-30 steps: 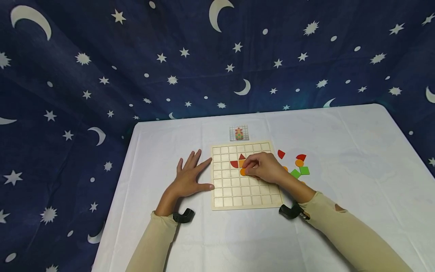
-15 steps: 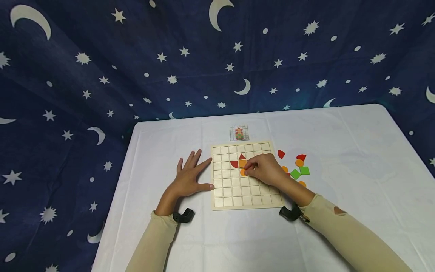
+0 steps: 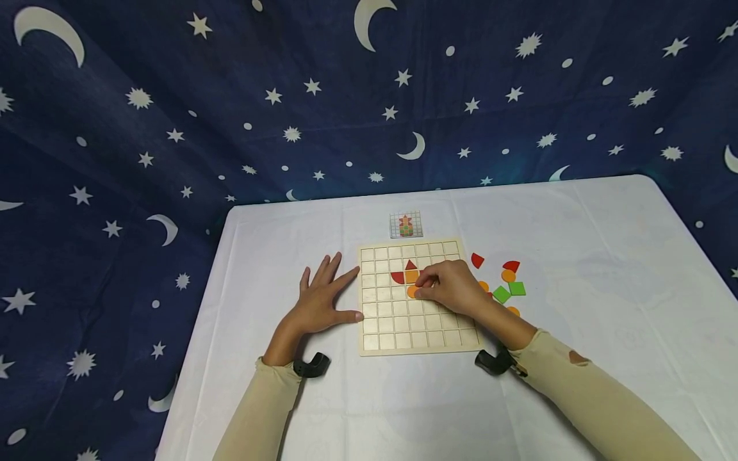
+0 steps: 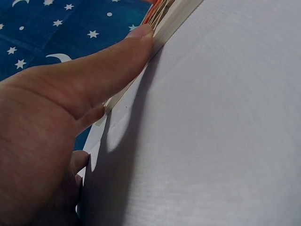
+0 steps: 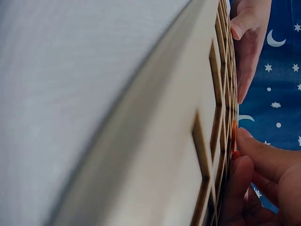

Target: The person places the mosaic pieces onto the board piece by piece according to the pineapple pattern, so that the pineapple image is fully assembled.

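Observation:
In the head view my right hand (image 3: 446, 285) is over the wooden grid board (image 3: 418, 333), with its thumb and forefinger at the right edge of an orange disc (image 3: 412, 292) that sits in a square and is partly hidden. Above the disc lies an orange square (image 3: 412, 276), with a red quarter-circle (image 3: 398, 278) to its left and a red triangle (image 3: 410, 265) above. The right wrist view shows a bit of red (image 5: 235, 154) between the fingers. My left hand (image 3: 317, 304) lies spread beside the board, thumb and forefinger touching its left edge.
Behind the board lies a small pattern card (image 3: 406, 225). To the right are scattered loose pieces, including green squares (image 3: 517, 289), another orange disc (image 3: 508, 276) and red quarter-circles (image 3: 477, 260). A starry blue cloth (image 3: 323, 96) hangs behind the white-covered table (image 3: 605, 269).
My right hand has shifted slightly to the right, baring more of the orange square and the loose pieces behind the wrist. The left hand stays in place.

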### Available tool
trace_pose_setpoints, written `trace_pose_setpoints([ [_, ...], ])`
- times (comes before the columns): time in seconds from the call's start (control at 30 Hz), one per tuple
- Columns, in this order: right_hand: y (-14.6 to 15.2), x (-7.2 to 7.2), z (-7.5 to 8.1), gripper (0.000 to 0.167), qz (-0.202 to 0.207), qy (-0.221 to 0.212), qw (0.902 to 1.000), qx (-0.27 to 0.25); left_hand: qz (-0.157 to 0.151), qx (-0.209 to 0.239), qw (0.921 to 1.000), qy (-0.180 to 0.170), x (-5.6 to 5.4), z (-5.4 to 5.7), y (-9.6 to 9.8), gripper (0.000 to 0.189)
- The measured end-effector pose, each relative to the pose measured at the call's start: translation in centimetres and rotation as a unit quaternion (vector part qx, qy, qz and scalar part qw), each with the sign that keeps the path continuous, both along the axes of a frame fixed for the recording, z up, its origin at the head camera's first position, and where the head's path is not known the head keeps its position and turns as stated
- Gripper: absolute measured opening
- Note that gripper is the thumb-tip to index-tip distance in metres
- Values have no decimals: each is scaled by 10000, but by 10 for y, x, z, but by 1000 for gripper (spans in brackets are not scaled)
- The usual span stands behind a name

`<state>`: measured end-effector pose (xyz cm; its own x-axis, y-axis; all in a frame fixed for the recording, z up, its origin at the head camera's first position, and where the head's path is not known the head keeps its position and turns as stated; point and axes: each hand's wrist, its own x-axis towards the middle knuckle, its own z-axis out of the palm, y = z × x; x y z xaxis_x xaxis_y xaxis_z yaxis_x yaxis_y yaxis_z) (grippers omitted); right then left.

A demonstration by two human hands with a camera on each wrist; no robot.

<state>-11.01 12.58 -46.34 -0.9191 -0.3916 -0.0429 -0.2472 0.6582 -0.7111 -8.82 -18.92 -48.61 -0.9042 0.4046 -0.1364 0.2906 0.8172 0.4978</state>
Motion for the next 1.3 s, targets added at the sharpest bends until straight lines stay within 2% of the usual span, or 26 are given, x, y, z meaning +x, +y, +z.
trace_pose_setpoints([
  [0.2, 11, -2, 7, 11, -181, -283, 9993, -168, 22, -13, 10000, -50, 0, 2, 0, 99],
  [0.3, 25, -6, 13, 12, -415, -336, 9984, -179, -6, 20, 10000, -49, 1, 3, 0, 98],
  [0.47, 55, -16, 28, 24, -879, -308, 9957, 1, -33, 90, 9999, -67, 2, 5, 1, 98],
  [0.63, 78, -27, 35, 33, -1069, -384, 9930, 328, -8, 52, 10000, -53, 2, 5, 0, 98],
  [0.97, 100, -44, 21, 33, -797, -705, 9891, 1021, -15, 19, 10000, -37, 2, 4, 1, 98],
  [1.17, 100, -47, 16, 36, -750, -746, 9888, 1050, 3, 31, 10000, -64, 3, 5, 0, 98],
  [1.3, 100, -46, 14, 33, -858, -807, 9876, 1039, -9, 3, 10000, -77, 2, 5, 1, 98],
])
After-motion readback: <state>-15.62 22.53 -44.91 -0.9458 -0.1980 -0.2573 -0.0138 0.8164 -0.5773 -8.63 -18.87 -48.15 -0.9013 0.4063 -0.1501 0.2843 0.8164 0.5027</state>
